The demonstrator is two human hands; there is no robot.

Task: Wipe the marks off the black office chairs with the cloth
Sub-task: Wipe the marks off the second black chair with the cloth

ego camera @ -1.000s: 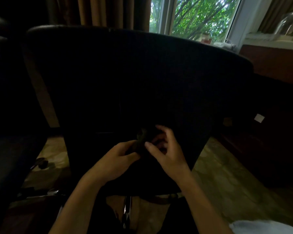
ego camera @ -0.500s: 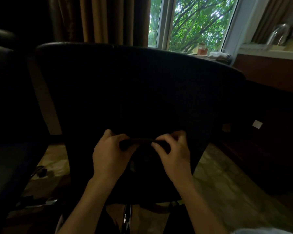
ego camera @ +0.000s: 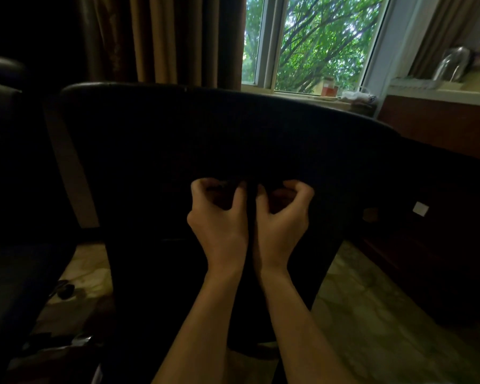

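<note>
The wide back of a black office chair (ego camera: 178,139) fills the middle of the view, seen from behind. My left hand (ego camera: 219,220) and my right hand (ego camera: 281,217) are side by side in front of it, fingers curled. Between them they grip a dark cloth (ego camera: 250,198), which is barely distinguishable from the chair in the dim light. How far the cloth spreads cannot be made out. A second black chair (ego camera: 9,189) stands at the far left.
Brown curtains (ego camera: 161,37) and a bright window (ego camera: 316,42) lie behind the chair. A dark wooden cabinet (ego camera: 438,128) runs along the right, with a glass jar (ego camera: 452,63) on its top. Pale stone floor (ego camera: 372,314) shows at lower right; chair casters (ego camera: 64,291) sit at lower left.
Both hands have risen up the chair back and drawn closer together, still gripping the cloth. The view has tilted upward, showing more window.
</note>
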